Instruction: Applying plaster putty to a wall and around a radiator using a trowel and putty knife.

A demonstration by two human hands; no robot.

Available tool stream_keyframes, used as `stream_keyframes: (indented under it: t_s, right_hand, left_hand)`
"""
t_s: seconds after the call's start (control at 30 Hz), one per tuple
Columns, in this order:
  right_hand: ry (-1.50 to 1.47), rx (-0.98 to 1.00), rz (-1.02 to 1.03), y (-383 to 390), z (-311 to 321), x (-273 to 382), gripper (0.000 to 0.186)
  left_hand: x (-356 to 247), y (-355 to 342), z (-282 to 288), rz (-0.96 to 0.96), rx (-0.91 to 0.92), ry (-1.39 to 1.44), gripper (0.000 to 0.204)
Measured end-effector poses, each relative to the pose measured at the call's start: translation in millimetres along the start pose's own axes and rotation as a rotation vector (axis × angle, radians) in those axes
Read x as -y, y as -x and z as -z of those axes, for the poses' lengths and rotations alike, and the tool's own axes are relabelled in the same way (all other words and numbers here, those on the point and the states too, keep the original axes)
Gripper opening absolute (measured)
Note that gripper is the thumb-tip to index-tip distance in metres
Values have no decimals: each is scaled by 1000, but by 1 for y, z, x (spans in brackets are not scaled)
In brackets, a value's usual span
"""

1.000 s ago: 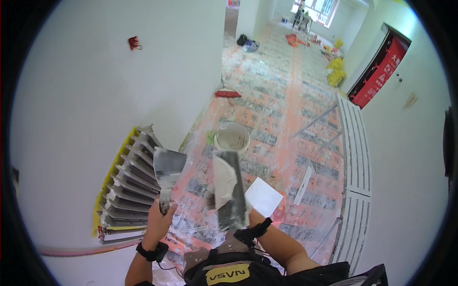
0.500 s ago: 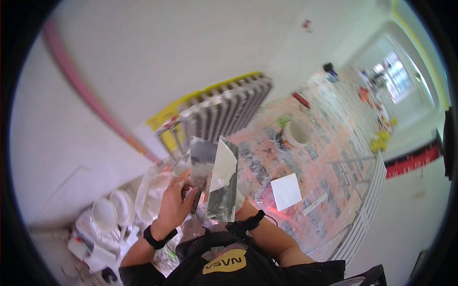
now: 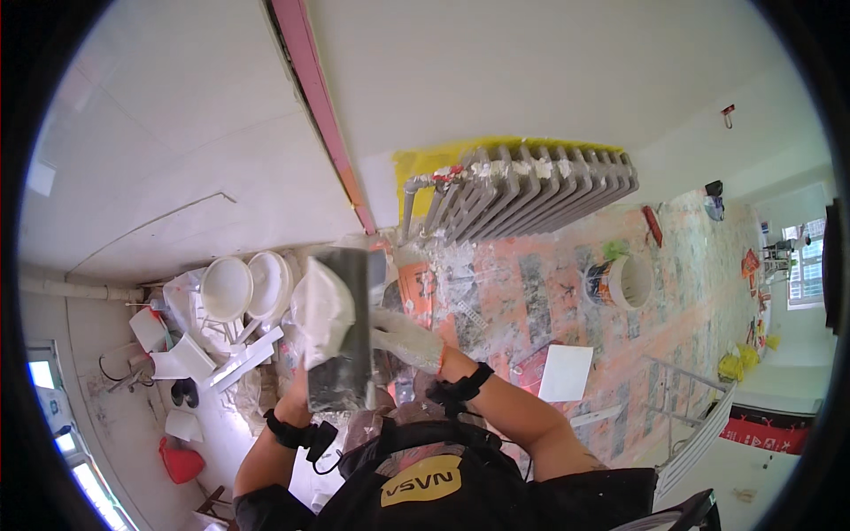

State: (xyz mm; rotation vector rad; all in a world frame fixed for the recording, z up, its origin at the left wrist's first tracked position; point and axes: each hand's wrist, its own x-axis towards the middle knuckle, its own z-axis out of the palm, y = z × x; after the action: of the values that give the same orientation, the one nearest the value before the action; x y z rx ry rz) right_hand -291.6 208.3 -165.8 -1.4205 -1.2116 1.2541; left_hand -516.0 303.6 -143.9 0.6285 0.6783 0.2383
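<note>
In front of my chest a long grey plastering trowel (image 3: 354,367) is held up, with a thick lump of white putty (image 3: 324,311) on its left half. My right hand (image 3: 405,340), in a pale work glove, is closed at the trowel's right edge; its fingertips pass behind the blade. My left hand (image 3: 297,386) is bare and mostly hidden behind the trowel and the putty. Only the part near the wrist shows, so its fingers and anything in them are out of sight.
A grey radiator (image 3: 540,190) stands against the wall ahead. White tubs (image 3: 226,289) and plastic sheeting crowd the left corner. On the stained floor are a putty bucket (image 3: 632,283), a white board (image 3: 566,373) and a red object (image 3: 652,227). A metal ladder (image 3: 699,436) lies at right.
My view has swung left, so the radiator and bucket sit further right. The trowel with putty has moved left across my left hand, covering its fingers and the second grey blade seen beside it before.
</note>
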Motion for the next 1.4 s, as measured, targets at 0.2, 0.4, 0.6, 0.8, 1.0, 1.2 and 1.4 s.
stream_keyframes:
  t_s: [0.2, 0.4, 0.6, 0.8, 1.0, 1.2, 1.4]
  right_hand:
    - [96, -117, -411, 44, 34, -54, 51]
    - [-360, -312, -357, 51, 30, 114, 54]
    - [22, -202, -336, 54, -58, 142, 38]
    - [291, -162, -346, 10, -154, 160, 43]
    - [458, -141, 148, -3, -192, 122, 37]
    - [-328, -149, -452, -2, -180, 120, 37]
    - [-459, -157, -364, -3, -129, 62, 47]
  left_hand:
    - [-26, 7, 21, -204, -176, -105, 42]
    - [-27, -11, 112, -509, -465, -579, 43]
    - [-82, 20, 134, -609, -532, -876, 47]
    - [-114, 59, 164, -564, -591, -1175, 38]
    - [-135, 73, 173, -653, -584, -1498, 34]
    - [-154, 48, 169, -568, -515, -1715, 35]
    - [-127, 2, 225, -384, -333, -1567, 33]
